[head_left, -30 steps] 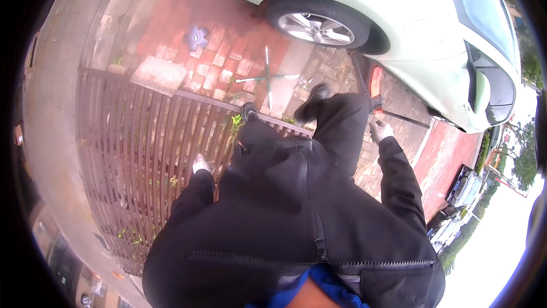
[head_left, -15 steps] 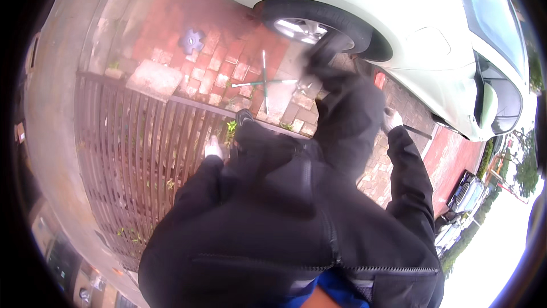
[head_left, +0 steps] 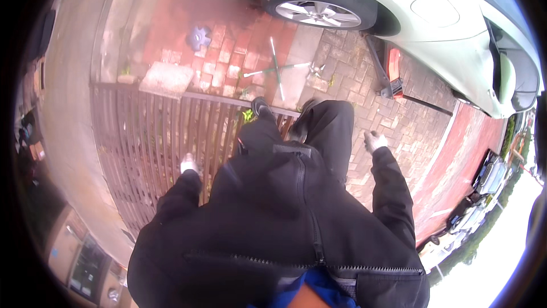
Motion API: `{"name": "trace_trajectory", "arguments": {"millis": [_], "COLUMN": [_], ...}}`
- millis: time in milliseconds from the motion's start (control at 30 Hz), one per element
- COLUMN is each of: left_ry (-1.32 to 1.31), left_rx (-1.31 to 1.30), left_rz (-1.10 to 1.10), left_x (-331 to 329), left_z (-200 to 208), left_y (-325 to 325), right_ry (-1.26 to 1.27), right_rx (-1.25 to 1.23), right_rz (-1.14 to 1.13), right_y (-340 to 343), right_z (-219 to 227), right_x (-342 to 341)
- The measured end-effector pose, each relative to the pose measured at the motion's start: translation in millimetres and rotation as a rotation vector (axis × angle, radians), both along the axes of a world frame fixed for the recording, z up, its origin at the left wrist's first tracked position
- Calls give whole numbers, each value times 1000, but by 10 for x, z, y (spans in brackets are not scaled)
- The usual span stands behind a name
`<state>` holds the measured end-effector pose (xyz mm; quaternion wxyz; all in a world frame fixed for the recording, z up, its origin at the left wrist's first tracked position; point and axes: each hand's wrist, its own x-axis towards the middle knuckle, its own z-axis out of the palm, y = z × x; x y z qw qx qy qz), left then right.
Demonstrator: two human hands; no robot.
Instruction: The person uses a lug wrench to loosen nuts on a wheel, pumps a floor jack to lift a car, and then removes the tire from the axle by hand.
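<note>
My left hand [head_left: 189,163] hangs beside my body above the brown slatted fence or grating [head_left: 154,137], fingers loosely extended, holding nothing visible. My right hand [head_left: 374,140] is held out over the paving with its fingers loosely bent and apart, nothing in it. Ahead of me is the wheel [head_left: 319,14] of a pale green car [head_left: 393,6], its silver spokes and several bolt holes bare. A red and black floor jack [head_left: 393,74] sits by the car's side behind the wheel, its long handle pointing right. On the ground lie a four-way lug wrench [head_left: 277,70] and a grey wheel centre cap [head_left: 199,38].
A small metal piece [head_left: 316,70] lies near the wrench's right end. A flat stone slab [head_left: 166,79] lies by the fence. My shoes [head_left: 261,106] stand at the fence's edge. Parked cars [head_left: 490,174] line the far right; a concrete kerb [head_left: 111,35] runs at left.
My right leg, which was raised with its foot near the wheel, has come back down by the other foot. Both hands have moved lower and outward; the jack is now in full view.
</note>
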<state>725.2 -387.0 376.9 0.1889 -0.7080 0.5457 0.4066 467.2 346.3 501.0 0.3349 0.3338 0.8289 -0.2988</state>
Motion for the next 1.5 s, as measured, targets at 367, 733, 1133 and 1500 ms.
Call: {"name": "trace_trajectory", "arguments": {"millis": [367, 733, 1133, 1500], "left_ry": [660, 126, 655, 257], "left_rx": [-103, 139, 245, 305], "left_rz": [-402, -50, 123, 346], "left_x": [-3308, 899, -1540, 930], "left_z": [-81, -117, -603, -150], "left_y": [-305, 1024, 1187, 757], "right_ry": [-184, -131, -178, -161], "right_rx": [-94, 153, 101, 28], "right_rz": [-304, -186, -277, -124], "right_y": [272, 204, 785, -50], "right_z": [-363, 684, 589, 386], "right_x": [481, 261, 96, 122]}}
